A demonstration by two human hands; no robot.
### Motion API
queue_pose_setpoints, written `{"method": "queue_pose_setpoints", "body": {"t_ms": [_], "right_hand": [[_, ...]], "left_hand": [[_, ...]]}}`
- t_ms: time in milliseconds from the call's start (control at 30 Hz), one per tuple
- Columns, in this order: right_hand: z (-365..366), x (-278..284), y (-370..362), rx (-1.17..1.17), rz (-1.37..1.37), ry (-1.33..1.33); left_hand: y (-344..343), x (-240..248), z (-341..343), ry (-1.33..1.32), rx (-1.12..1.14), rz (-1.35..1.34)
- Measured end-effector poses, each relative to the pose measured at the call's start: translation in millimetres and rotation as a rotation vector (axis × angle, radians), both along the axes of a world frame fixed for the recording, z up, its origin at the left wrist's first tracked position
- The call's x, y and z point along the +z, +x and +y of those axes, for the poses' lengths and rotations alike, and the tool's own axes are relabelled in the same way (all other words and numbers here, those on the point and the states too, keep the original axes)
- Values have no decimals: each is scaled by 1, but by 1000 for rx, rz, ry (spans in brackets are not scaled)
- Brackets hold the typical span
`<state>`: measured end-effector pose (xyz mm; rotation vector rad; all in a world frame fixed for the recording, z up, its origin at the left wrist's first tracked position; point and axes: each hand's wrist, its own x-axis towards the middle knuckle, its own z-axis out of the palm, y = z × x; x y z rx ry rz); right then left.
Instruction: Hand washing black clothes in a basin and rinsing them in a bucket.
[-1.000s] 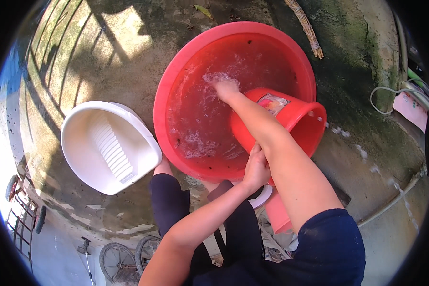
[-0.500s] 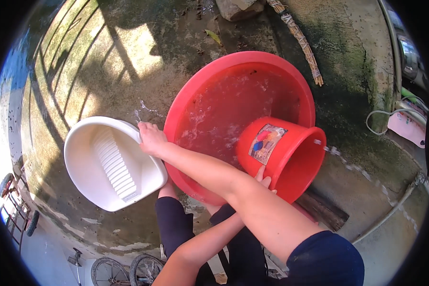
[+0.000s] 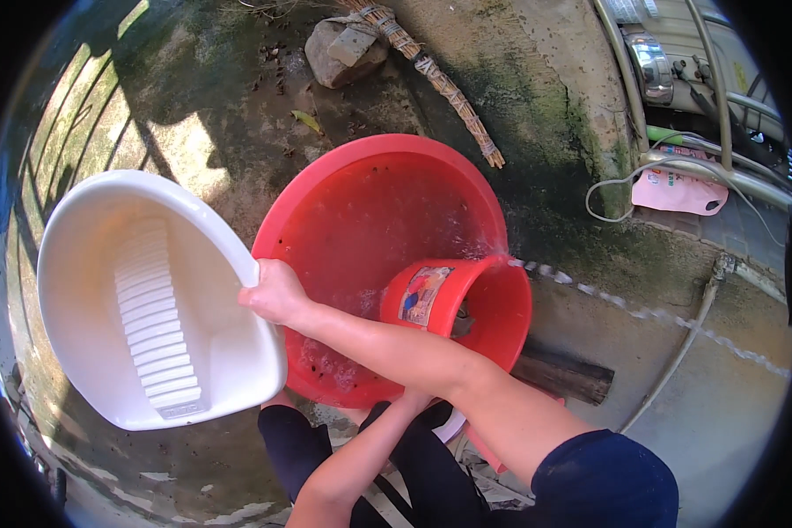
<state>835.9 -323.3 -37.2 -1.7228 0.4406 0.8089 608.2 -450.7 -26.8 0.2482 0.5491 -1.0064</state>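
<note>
My right hand (image 3: 277,292) reaches across to the left and is closed on the rim of a white plastic washbasin (image 3: 97,290) with a ribbed washboard inside. This basin is held tilted, its inside facing me. Beneath the right forearm passes my left forearm (image 3: 370,453); the left hand's fingers are hidden behind it, near the red bucket. The red bucket (image 3: 400,308), with a picture label on its side, lies tipped in a large round red tub (image 3: 282,202), its mouth toward the lower right. Cloudy water with dark specks fills the tub.
A stream of water (image 3: 625,304) arcs in from the right and splashes at the bucket's rim. Beyond the tub are a stone (image 3: 330,57) and a bound twig bundle (image 3: 444,84). A wooden block (image 3: 568,374), a pipe (image 3: 682,352) and a pink sheet (image 3: 678,192) are at right.
The white washbasin looks larger and more tilted, raised toward me by my right hand. My left hand's fingers have gone out of sight behind the right forearm. The whole view has shifted.
</note>
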Motion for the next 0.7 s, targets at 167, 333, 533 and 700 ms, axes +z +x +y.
{"method": "queue_pose_setpoints", "body": {"t_ms": [167, 333, 533, 700], "right_hand": [[-103, 66, -13, -641, 24, 358], [-159, 118, -53, -938, 22, 189], [-200, 201, -121, -1194, 95, 62], [-230, 303, -190, -1336, 161, 172]], "left_hand": [[29, 34, 3, 458, -217, -758], [29, 11, -7, 762, -269, -1018], [38, -12, 6, 738, 78, -383], [54, 2, 22, 704, -152, -221]]}}
